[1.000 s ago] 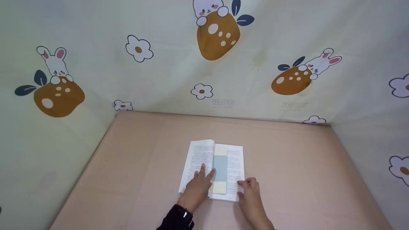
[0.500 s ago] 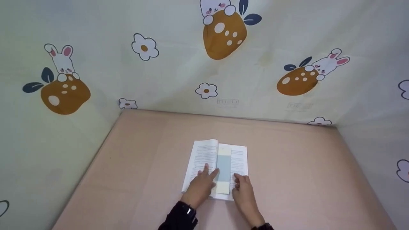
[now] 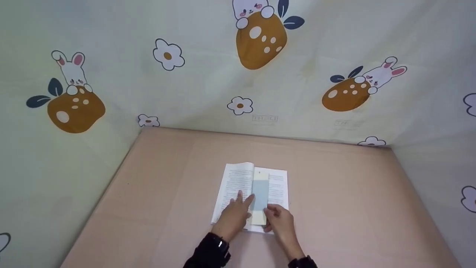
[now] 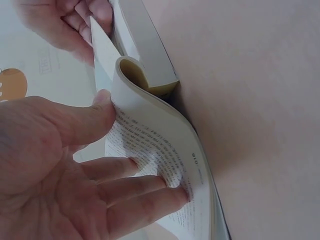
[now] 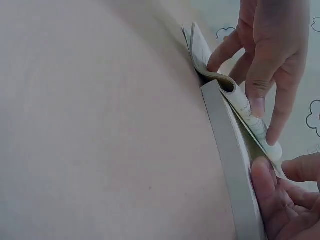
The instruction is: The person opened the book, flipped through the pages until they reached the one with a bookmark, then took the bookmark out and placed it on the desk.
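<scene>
An open book lies on the table, with its thin left pages curling up near the spine. My left hand presses those pages with spread, fairly straight fingers, as the left wrist view also shows. A long bookmark, pale yellow at both ends and blue-grey in the middle, lies along the spine over the right page. At its lower right edge my right hand pinches it between thumb and fingers. In the left wrist view the bookmark stands tilted up off the thick page block.
The light brown tabletop surrounds the book. A pale cloth printed with rabbits, brown fruit and flowers rises behind the table and at both sides.
My right hand has gone from the right page's edge leftward to the bookmark and taken hold of it. The bookmark's edge has lifted slightly. My left hand stays on the left pages.
</scene>
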`<state>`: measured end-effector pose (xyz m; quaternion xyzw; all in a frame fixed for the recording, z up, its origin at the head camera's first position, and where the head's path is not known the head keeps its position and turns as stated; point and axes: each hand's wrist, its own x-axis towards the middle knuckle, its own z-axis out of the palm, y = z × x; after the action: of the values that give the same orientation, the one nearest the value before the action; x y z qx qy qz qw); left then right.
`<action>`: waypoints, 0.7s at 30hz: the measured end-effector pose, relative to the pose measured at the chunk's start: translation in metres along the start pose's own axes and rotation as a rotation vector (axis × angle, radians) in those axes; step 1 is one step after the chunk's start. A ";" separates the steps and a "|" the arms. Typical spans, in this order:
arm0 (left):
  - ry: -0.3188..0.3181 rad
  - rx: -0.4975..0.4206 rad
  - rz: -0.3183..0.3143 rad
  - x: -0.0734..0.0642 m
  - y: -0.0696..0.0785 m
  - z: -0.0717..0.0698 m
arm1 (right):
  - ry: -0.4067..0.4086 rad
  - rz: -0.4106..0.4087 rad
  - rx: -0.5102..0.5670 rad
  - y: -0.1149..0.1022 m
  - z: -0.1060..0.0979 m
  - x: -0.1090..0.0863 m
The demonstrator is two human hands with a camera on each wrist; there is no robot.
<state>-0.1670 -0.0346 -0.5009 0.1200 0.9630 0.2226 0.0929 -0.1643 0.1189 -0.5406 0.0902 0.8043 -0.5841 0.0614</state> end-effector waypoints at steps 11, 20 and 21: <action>0.008 -0.003 0.008 -0.001 0.000 0.002 | -0.012 0.011 -0.034 0.004 0.003 -0.001; 0.005 -0.003 0.017 -0.002 0.000 0.002 | -0.021 0.004 0.041 0.007 -0.002 -0.010; 0.004 -0.004 0.014 -0.002 0.000 0.002 | -0.023 0.006 0.048 0.006 -0.002 -0.011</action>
<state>-0.1649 -0.0341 -0.5021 0.1263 0.9619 0.2254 0.0896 -0.1523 0.1223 -0.5436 0.0873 0.7890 -0.6042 0.0699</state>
